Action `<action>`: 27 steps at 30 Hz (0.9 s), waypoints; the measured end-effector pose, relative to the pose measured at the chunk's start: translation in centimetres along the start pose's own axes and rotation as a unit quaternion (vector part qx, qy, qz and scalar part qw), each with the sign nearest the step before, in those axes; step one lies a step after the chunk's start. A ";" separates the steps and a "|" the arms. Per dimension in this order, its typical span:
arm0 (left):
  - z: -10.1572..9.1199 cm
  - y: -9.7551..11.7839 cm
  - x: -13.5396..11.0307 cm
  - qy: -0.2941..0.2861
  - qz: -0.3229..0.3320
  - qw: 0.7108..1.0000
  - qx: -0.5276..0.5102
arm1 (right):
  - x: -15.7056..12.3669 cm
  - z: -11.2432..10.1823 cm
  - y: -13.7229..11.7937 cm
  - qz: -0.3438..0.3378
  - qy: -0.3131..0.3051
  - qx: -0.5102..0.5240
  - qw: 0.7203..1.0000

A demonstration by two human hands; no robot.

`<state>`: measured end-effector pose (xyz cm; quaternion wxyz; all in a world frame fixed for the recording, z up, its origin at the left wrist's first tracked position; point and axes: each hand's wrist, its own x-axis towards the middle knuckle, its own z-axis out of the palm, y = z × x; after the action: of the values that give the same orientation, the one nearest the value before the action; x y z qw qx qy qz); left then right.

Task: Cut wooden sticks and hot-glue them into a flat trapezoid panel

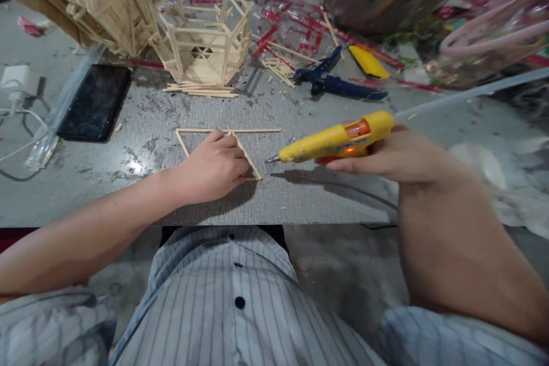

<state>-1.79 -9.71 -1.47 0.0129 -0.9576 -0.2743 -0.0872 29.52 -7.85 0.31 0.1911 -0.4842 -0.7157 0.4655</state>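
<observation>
My right hand (386, 154) is wrapped round a yellow hot glue gun (330, 140) with an orange light lit on its side. The gun's metal nozzle points left, a little above the table, and a clear glue stick (472, 93) runs out of its back. My left hand (218, 163) has its fingers closed on a small frame of thin wooden sticks (246, 154) lying flat on the table. One long stick (257, 130) forms the frame's top side and reaches past it to the right. Part of the frame is hidden under my left hand.
Behind stands a six-sided stick structure (225, 28), with a larger wooden model (115, 0) to its left. Blue-handled pliers (338, 83) lie near cut stick pieces (278, 70). A black phone (95, 103) and white charger (20, 81) are at left, a pot (355, 6) at back right.
</observation>
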 end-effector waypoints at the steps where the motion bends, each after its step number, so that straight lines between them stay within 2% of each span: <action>1: 0.0 0.0 0.0 0.000 -0.001 1.000 -0.003 | -0.2 0.2 -0.2 0.006 -0.005 -0.001 1.000; 4: 0.1 -0.1 -0.1 0.005 -0.002 1.000 -0.010 | -0.4 0.9 -1.1 0.026 -0.002 -0.010 1.000; 11: 0.4 -0.2 -0.1 0.021 0.009 1.000 -0.008 | -0.9 1.9 -2.3 0.024 -0.013 -0.030 0.999; 19: 0.5 -0.2 -0.1 0.021 0.007 1.000 -0.003 | -1.2 1.9 -1.9 0.033 -0.035 -0.122 0.991; 27: 0.7 -0.3 -0.1 0.029 0.013 0.999 -0.010 | -1.1 1.8 -1.6 0.030 -0.048 -0.139 0.989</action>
<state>-1.95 -9.48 -2.18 0.0123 -0.9581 -0.2608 -0.1180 27.90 -9.79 0.95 0.0731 -0.5042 -0.7672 0.3897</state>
